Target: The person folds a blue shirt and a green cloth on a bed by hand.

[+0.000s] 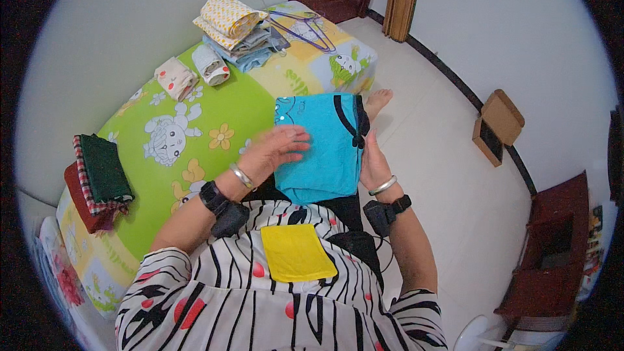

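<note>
A folded turquoise garment with black trim [319,156] lies across my lap. My left hand [282,148] is over its left side, slightly blurred, fingers apart; whether it touches the cloth I cannot tell. Along the garment's right edge is my right hand [374,160], upright against the cloth with its thumb up; its grip is partly hidden. Each wrist bears a silver bangle and a black strapped device. A yellow cloth patch [298,253] shows on the front of my patterned top.
On the bed [229,112] are a stack of folded clothes [231,22], purple hangers [312,34], two small rolled garments [175,78] and another folded pile [105,170] at the left. An open cardboard box [502,117] stands on the floor by the right wall, with dark red furniture [551,273] nearer.
</note>
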The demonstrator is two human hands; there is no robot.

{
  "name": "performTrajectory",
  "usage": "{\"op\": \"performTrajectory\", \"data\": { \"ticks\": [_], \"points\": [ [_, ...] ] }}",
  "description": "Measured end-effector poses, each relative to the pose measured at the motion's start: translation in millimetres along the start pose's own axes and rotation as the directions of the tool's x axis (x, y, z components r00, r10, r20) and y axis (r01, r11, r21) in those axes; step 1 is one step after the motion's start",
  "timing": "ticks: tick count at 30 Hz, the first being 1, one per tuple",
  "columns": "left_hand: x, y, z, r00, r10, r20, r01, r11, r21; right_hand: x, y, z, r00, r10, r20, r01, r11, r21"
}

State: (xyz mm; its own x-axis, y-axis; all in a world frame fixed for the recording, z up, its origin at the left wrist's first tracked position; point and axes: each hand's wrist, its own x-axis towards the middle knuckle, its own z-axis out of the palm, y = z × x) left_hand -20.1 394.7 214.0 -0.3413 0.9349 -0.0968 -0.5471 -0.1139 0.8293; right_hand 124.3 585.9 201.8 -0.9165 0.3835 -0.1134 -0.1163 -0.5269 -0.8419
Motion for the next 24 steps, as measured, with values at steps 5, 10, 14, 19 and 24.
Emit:
{"op": "performTrajectory", "data": {
  "ticks": [5,10,14,19,24],
  "points": [
    [-8.5,-4.4,-27.8,0.883,0.131,-0.450,-0.039,0.977,0.208,7.4,14.8,-25.7,0.996,0.021,0.083,-0.009,0.990,-0.141],
    [-12.3,-13.2,-30.5,0.834,0.096,-0.543,0.017,0.980,0.200,9.2,15.2,-22.1,0.997,-0.043,0.066,0.066,0.917,-0.393],
    [-7.1,-7.5,-15.0,0.882,-0.013,-0.471,0.106,0.980,0.171,10.8,21.1,-30.5,0.972,-0.218,0.084,0.221,0.740,-0.635],
    [7.3,-17.9,-25.3,0.936,-0.060,-0.348,0.101,0.990,0.101,16.1,24.6,-32.0,0.971,-0.241,0.005,0.178,0.702,-0.690],
    [9.7,-15.4,-23.4,0.947,-0.097,-0.307,0.133,0.986,0.098,13.1,24.7,-29.4,0.949,-0.295,-0.108,0.131,0.686,-0.716]
  ]
}}
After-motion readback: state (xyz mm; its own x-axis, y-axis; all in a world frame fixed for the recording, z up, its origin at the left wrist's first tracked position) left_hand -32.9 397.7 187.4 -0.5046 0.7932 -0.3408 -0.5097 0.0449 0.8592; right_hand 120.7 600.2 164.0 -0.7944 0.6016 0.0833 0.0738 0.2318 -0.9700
